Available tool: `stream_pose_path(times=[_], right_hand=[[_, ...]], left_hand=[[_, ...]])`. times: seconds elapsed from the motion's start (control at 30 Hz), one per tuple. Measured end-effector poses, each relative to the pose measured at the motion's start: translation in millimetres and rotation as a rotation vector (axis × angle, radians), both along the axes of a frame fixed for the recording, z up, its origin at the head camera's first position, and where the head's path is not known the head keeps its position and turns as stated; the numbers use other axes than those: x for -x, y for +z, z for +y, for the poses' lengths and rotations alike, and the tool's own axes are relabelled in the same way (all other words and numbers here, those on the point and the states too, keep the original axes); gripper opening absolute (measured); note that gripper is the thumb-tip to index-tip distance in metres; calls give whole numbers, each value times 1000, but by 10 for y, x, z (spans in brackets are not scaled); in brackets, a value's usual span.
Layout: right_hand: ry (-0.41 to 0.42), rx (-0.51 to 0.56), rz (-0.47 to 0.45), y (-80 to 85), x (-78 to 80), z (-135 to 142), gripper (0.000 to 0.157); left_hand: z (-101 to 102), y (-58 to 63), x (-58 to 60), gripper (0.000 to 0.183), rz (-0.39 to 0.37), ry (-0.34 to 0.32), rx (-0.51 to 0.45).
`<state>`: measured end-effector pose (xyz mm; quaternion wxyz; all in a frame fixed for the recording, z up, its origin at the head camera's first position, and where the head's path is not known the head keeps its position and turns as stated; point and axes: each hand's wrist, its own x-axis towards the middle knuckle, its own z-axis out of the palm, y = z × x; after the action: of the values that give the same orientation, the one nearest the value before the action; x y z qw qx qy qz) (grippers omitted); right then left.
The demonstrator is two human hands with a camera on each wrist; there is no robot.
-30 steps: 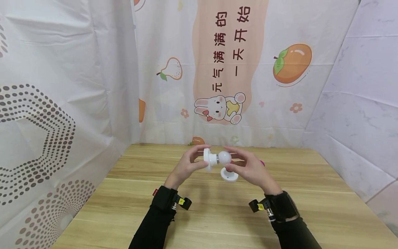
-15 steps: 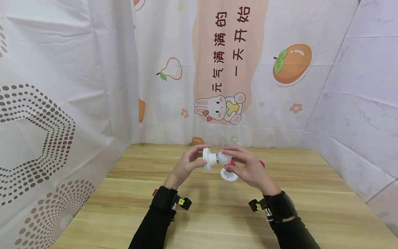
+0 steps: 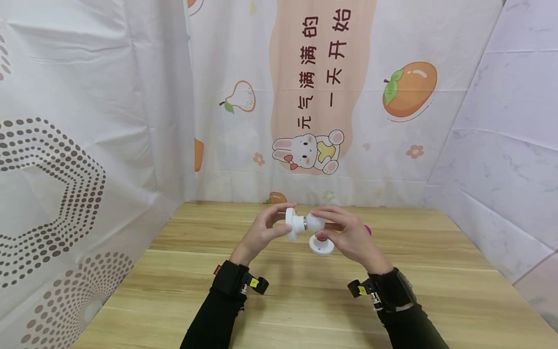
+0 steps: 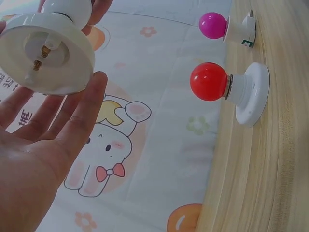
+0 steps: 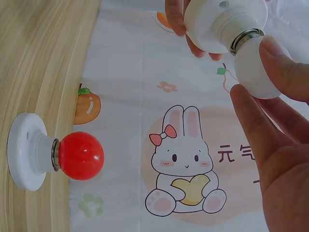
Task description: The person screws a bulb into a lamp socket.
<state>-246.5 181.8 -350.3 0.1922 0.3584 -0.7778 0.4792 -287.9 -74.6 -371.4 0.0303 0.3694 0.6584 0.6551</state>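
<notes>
Above the table my left hand (image 3: pixel 260 234) grips a white round lamp socket (image 3: pixel 295 223) by the rim of its base. Its hollow underside with brass screws faces the left wrist camera. My right hand (image 3: pixel 350 236) holds a white light bulb (image 3: pixel 316 221) between thumb and fingers. The bulb sits in the socket's mouth, with a ring of its metal collar showing in the right wrist view. Behind the hands, a red bulb (image 5: pixel 81 155) stands in a second white socket (image 5: pixel 30 152) on the table.
A magenta bulb (image 4: pixel 212 25) in a white plug-in holder (image 4: pixel 242 30) stands on the wooden table (image 3: pixel 279 310), partly hidden by my right hand in the head view. A printed curtain (image 3: pixel 235 145) hangs behind the table, with white sheeting at both sides.
My right fingers have shifted slightly on the white bulb, turning about it. The socket has stayed nearly in place in my left hand. The red bulb shows less now than half a second ago.
</notes>
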Motion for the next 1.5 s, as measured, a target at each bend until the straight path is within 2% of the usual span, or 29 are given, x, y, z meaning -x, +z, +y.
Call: stream_pose_path(times=[0.27, 0.5, 0.73, 0.93, 1.07, 1.2, 1.33, 1.5], right_hand=[[23, 45, -67, 14, -10, -12, 49], [15, 65, -132, 19, -11, -16, 49], [21, 85, -148, 1, 14, -12, 52], [-3, 105, -143, 5, 40, -8, 62], [-71, 100, -203, 10, 41, 13, 62], [-114, 69, -312, 0, 50, 31, 59], [-89, 24, -418, -18, 52, 10, 58], [-46, -3, -455, -49, 50, -61, 56]], left_hand=[[9, -6, 7, 63, -9, -4, 6], [11, -6, 5, 59, 0, 1, 9], [14, 5, 0, 57, 9, -2, -3], [15, 19, -12, 54, 3, 26, -45], [19, 21, -11, 55, -6, 55, -56], [31, 23, -17, 57, -17, 82, -73], [50, 17, -26, 55, -33, 76, -108], [83, 6, -35, 50, -41, 45, -129]])
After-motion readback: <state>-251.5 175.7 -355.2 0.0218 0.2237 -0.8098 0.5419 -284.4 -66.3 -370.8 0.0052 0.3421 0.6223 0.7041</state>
